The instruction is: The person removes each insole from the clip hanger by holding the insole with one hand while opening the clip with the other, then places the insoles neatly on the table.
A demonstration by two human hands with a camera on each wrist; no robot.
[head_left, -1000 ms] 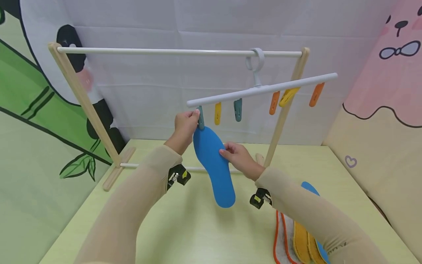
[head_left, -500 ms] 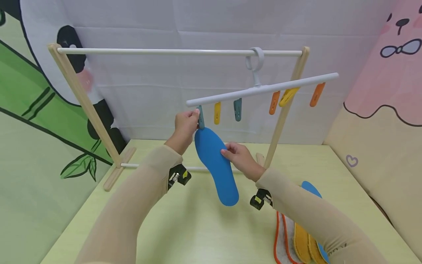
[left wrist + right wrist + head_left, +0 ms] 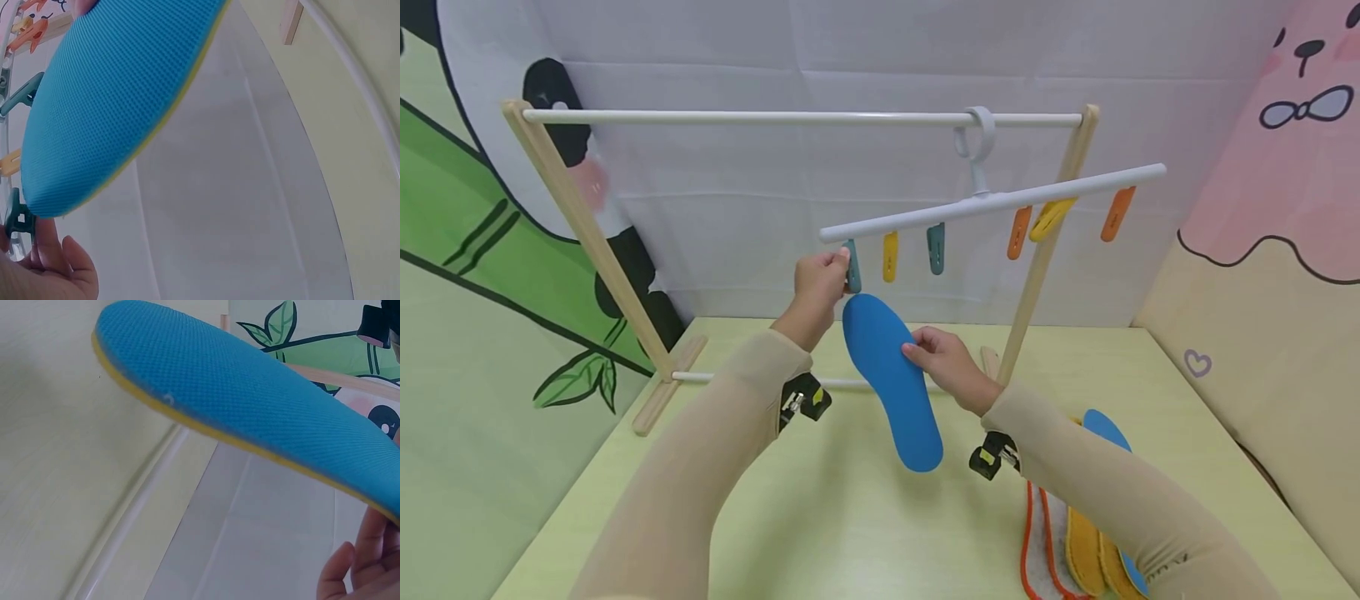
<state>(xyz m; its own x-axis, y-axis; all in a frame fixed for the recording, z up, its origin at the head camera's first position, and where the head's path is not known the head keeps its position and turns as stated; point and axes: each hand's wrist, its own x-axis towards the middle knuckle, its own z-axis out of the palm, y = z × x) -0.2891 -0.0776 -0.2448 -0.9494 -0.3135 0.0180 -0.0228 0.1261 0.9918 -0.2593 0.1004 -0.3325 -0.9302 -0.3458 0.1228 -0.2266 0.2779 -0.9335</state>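
A blue insole point(image 3: 891, 383) hangs toe-up in front of the rack, its right edge pinched by my right hand point(image 3: 951, 367) between thumb and fingers. My left hand point(image 3: 817, 287) pinches a teal clip point(image 3: 853, 267) at the left end of the white hanger point(image 3: 917, 218). The insole's toe sits just below the clip's lower end. In the left wrist view the textured blue underside of the insole point(image 3: 119, 106) overlaps the clip point(image 3: 22, 219). The right wrist view shows its yellow edge, with the right hand's fingers point(image 3: 372, 550) at the side.
The hanger tilts down leftward from the rack's white top bar point(image 3: 737, 117). Yellow clip point(image 3: 890, 257), another teal clip point(image 3: 936, 248), and orange clips point(image 3: 1019, 233) hang farther along it. Grey, yellow and blue insoles point(image 3: 1084, 550) lie on the table at right, partly behind the right sleeve.
The insole's toe has dropped slightly from overlapping the clip to just under it, and its heel has swung a little right. Both hands keep their grips.
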